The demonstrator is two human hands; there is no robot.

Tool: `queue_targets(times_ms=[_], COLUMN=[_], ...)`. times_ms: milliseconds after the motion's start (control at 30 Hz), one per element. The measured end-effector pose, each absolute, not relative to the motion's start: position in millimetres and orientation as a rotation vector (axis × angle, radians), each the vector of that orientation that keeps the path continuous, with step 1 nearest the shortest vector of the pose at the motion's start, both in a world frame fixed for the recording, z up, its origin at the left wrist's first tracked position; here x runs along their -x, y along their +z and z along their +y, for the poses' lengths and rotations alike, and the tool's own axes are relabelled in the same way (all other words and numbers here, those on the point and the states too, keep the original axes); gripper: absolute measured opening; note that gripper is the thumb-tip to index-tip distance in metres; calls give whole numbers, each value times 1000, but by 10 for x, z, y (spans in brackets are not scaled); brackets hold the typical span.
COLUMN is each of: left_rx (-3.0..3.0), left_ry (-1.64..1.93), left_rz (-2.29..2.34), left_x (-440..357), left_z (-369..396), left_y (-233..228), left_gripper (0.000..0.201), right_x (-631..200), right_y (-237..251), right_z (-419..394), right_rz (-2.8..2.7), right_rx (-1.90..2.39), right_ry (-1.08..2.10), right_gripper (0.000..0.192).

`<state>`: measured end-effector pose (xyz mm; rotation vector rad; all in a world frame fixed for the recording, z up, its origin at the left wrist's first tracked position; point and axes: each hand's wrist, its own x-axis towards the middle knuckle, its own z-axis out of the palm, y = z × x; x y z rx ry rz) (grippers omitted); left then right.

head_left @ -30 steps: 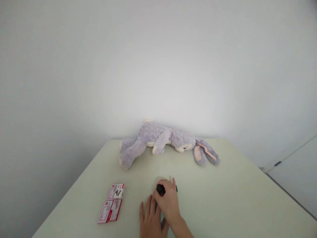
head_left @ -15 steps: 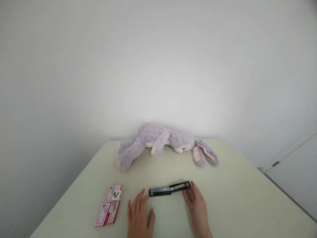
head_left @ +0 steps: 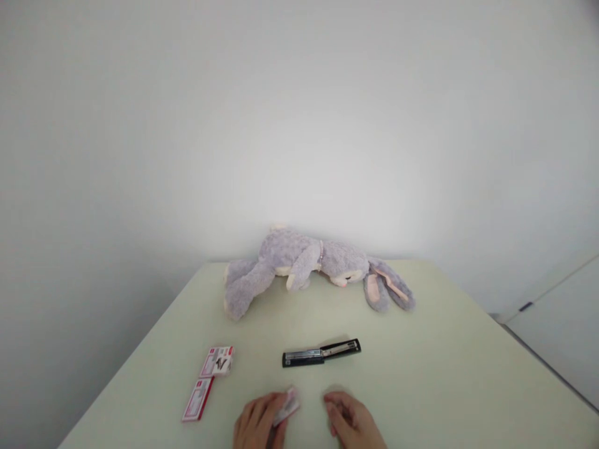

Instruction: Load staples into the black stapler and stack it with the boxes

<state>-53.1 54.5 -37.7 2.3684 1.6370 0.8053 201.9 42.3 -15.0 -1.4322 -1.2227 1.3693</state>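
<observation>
A black stapler (head_left: 321, 353) lies folded out flat on the pale green table (head_left: 435, 368), a little beyond both hands. My left hand (head_left: 259, 424) is at the bottom edge and holds a small pink-and-white staple box (head_left: 286, 405). My right hand (head_left: 352, 421) is beside it, fingers loosely curled, blurred, with nothing visible in it. Two more red-and-white staple boxes lie to the left: one (head_left: 218, 361) nearer the stapler and one (head_left: 198, 399) closer to me.
A grey plush rabbit (head_left: 313, 265) lies on its side along the table's far edge against a white wall. The table's left edge runs diagonally past the boxes. A white cabinet (head_left: 556, 324) stands to the right.
Both hands have pulled back from the stapler, which stays folded out flat. My left hand has picked up one staple box from the left group; two remain there.
</observation>
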Motion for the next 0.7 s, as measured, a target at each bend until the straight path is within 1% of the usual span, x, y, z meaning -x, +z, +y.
queue_targets(times_ms=[67,200,367,467,567,633,700], left_rx=[-2340,-2167,-2014,-1997,-1984,-1981,-1983], left_ry=[753,727,727,735,749,754,763], left_rz=[1449,1304,1329,1309,1303,1299,1294], left_x=[235,-137,-92,-45,-47,-55,-59], left_z=[628,721,753,754,754,755,756], left_y=[-279,-24,33,-21,-49,-56,-62], left_gripper=[46,49,47,52,56,59,59], right_x=[-2026,-2188,-2549,-2657,-2559,-2402,-2226], right_y=[-123,-157,-143,20,273,423,519], right_z=[537,703,714,671,682,745,842], right_rz=[-1394,-1437,-1483,-1497,-1780,-2054,-2226], right_rx=[1463,1538,1701,1828,1904,1856,1766], right_ry=[1345,1283,1158,1009,775,661,641], right_gripper=[59,54,45,32,19,18,17])
